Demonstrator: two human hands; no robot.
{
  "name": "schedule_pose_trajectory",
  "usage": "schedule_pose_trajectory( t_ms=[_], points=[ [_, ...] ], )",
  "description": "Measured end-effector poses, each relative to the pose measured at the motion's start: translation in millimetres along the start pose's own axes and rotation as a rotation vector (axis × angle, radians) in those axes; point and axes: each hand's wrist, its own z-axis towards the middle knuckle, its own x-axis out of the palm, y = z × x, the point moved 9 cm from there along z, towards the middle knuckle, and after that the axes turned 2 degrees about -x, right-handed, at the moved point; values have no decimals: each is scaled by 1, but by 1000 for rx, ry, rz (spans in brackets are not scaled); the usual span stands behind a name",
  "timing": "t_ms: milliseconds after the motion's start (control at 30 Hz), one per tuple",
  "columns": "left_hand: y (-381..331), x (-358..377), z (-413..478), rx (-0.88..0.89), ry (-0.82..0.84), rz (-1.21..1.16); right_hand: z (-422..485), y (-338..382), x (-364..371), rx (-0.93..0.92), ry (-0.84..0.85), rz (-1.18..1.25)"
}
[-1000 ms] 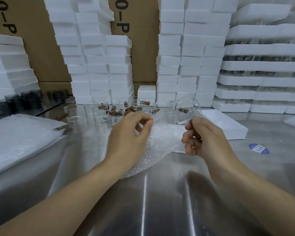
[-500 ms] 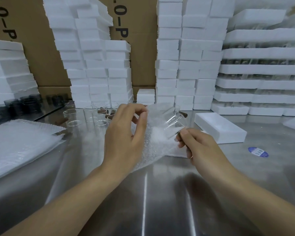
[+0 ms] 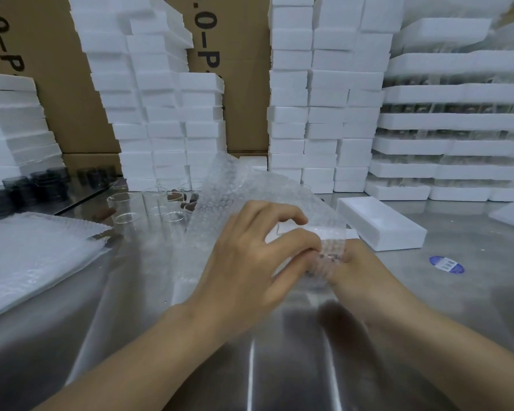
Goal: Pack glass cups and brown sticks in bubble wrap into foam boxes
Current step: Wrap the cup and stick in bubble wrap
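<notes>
On the steel worktop [image 3: 279,366], mid-front near a foam box [image 3: 380,223], the glass cup [image 3: 324,262], bare in the right hand [image 3: 359,268] a second ago, now sits dimly inside the bubble wrap [image 3: 244,185], with the right hand and the left hand [image 3: 250,262] both curled round it, so boxing likely follows.

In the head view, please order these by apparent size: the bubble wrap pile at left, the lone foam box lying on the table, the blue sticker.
1. bubble wrap pile: largest, though it also lies nearest the camera.
2. foam box: clearly smaller in the picture.
3. blue sticker: smallest by far.
</notes>
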Motion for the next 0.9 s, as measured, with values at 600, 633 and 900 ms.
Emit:
schedule_pose_trajectory(
  t_ms=[600,633,900],
  points=[
    [88,-42,-1,-759,-198,-474,6,-16,-11,213,-88,298],
    [93,-36,-3,-816,-167,-562,6,-14,-12,208,-87,303],
    [94,-3,-7,-865,60,-790,0,8,-13,100,-42,289]
  ],
)
